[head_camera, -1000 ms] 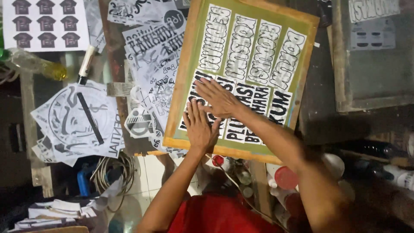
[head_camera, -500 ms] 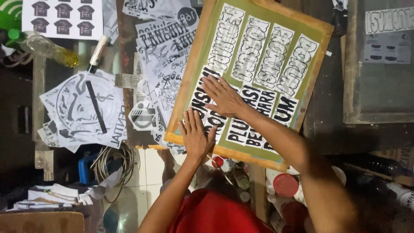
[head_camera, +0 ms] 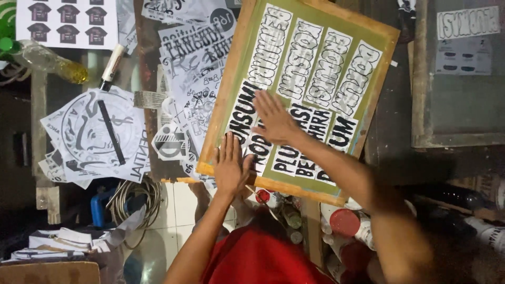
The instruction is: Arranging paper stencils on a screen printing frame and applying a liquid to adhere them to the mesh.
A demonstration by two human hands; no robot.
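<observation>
Pressing down on a wooden-framed printing screen [head_camera: 310,94], we have both palms flat and all fingers stretched out, gripping nothing. Our left hand [head_camera: 230,165] lies on the screen's near corner, its heel over the lower edge of the wooden frame and its fingers pointing up along the left side. Our right hand [head_camera: 273,121] rests further in, on the greenish mesh, covering part of the black and white lettering there; its forearm crosses the lower right part of the frame. The two hands are near each other but not touching.

The screen lies tilted on the table, its far corner toward the upper right. Its left edge overlaps a pile of black-and-white printed sheets [head_camera: 194,68]. Further left lies a round face design on paper [head_camera: 94,137] with a thin black stick [head_camera: 111,131] across it, and above that a white marker [head_camera: 112,67] and a clear plastic bottle [head_camera: 50,60]. A sheet of small shirt pictures [head_camera: 66,21] sits at the top left corner. A coil of cable [head_camera: 134,197] hangs just below the table edge. To the right stands a second framed screen [head_camera: 457,79], well apart from our hands, and a red-lidded jar [head_camera: 344,222] sits under the near edge, beside our red shirt [head_camera: 258,260].
</observation>
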